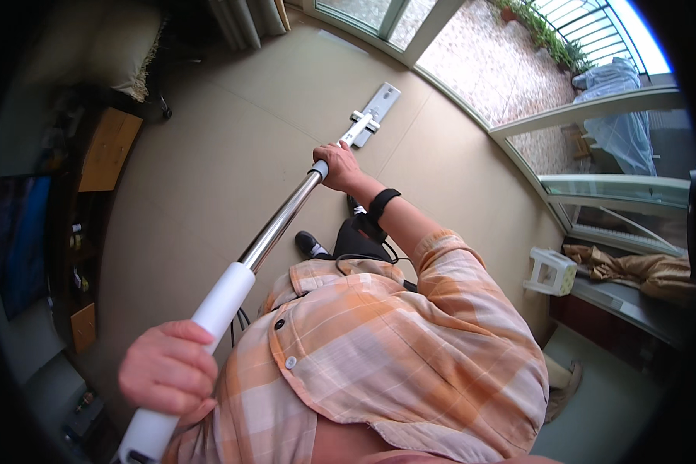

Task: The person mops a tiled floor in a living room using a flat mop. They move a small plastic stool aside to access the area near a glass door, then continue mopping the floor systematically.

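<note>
A flat mop slants from the lower left up to the floor ahead of me. My left hand is wrapped around its white upper handle, close to my body. Farther down, past the shiny metal pole, my right hand grips the lower tube near a grey collar. The right wrist wears a black band. Beyond that hand, the rectangular mop head lies on the beige tiled floor, near the sliding door's track. The pad beneath the head is hidden.
Glass sliding doors stand partly open to a balcony on the right. At left are a television and a cabinet with wooden doors. A white plastic stool stands at right. A curtain hangs at the back.
</note>
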Demonstrator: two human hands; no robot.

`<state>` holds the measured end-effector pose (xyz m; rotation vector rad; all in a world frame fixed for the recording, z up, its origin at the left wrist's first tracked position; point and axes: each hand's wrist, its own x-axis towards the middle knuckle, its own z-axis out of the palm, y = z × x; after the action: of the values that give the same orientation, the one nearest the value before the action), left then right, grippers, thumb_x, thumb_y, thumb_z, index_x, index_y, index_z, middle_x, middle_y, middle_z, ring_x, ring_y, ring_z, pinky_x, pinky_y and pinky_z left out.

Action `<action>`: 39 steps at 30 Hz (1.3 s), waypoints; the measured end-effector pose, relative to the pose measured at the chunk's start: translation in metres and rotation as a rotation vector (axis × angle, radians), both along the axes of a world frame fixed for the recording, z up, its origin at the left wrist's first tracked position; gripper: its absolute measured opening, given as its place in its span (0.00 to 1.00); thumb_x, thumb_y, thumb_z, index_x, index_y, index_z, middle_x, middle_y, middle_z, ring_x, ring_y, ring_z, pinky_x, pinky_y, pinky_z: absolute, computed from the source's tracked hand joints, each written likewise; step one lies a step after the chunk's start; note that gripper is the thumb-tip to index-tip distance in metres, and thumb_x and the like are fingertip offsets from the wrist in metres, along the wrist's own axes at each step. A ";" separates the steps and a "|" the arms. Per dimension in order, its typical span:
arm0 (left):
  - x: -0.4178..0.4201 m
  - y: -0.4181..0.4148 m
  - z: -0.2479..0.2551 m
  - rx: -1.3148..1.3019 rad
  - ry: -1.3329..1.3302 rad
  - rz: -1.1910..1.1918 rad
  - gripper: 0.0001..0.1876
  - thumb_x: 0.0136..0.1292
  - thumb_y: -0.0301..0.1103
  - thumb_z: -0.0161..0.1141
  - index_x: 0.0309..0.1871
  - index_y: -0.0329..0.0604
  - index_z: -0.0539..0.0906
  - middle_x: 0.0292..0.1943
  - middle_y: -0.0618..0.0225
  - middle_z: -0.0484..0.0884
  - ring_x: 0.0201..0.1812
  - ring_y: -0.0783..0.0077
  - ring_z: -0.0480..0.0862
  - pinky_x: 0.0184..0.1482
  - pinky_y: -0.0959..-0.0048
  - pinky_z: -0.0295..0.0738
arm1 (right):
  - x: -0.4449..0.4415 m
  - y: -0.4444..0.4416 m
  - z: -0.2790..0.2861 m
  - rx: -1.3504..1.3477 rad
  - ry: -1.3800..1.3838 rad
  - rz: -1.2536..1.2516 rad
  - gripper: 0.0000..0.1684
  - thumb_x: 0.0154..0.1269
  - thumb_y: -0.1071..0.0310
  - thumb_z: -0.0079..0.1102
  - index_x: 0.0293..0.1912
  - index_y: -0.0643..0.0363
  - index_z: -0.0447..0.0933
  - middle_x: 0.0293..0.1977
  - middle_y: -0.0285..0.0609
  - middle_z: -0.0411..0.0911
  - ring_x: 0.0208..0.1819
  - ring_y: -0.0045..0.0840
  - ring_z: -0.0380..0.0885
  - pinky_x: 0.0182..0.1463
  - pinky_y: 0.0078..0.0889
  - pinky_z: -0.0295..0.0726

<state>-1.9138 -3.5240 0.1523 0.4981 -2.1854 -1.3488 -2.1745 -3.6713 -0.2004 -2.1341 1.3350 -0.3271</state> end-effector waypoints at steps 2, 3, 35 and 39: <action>-0.016 0.008 -0.003 0.024 -0.065 0.250 0.10 0.48 0.25 0.65 0.19 0.46 0.74 0.19 0.72 0.77 0.27 0.71 0.82 0.50 0.66 0.72 | 0.006 -0.031 -0.004 0.001 -0.005 0.076 0.11 0.45 0.66 0.64 0.31 0.50 0.73 0.32 0.36 0.76 0.47 0.34 0.74 0.62 0.57 0.62; -0.022 0.007 -0.002 0.024 -0.110 0.313 0.10 0.48 0.25 0.66 0.19 0.46 0.74 0.19 0.73 0.77 0.27 0.71 0.82 0.51 0.64 0.72 | 0.009 -0.047 -0.007 0.003 -0.006 0.115 0.11 0.45 0.66 0.64 0.31 0.50 0.74 0.32 0.36 0.76 0.48 0.34 0.74 0.62 0.57 0.62; -0.190 -0.099 0.011 -0.063 0.226 1.276 0.11 0.48 0.29 0.63 0.20 0.51 0.69 0.16 0.78 0.74 0.18 0.77 0.75 0.42 0.67 0.68 | -0.045 -0.236 0.011 0.098 0.042 0.729 0.06 0.51 0.65 0.58 0.32 0.48 0.75 0.28 0.41 0.79 0.40 0.39 0.80 0.64 0.64 0.59; -0.180 -0.078 0.028 -0.182 0.147 1.429 0.14 0.50 0.36 0.62 0.21 0.54 0.65 0.15 0.79 0.62 0.20 0.81 0.65 0.44 0.71 0.60 | 0.009 -0.214 0.037 0.164 -0.027 0.832 0.07 0.51 0.61 0.60 0.32 0.49 0.76 0.29 0.42 0.80 0.39 0.39 0.80 0.59 0.56 0.65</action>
<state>-2.0942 -3.6019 0.1804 1.4205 -1.1829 -0.3452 -2.1656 -3.8854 -0.1630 -2.3100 0.3545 0.0941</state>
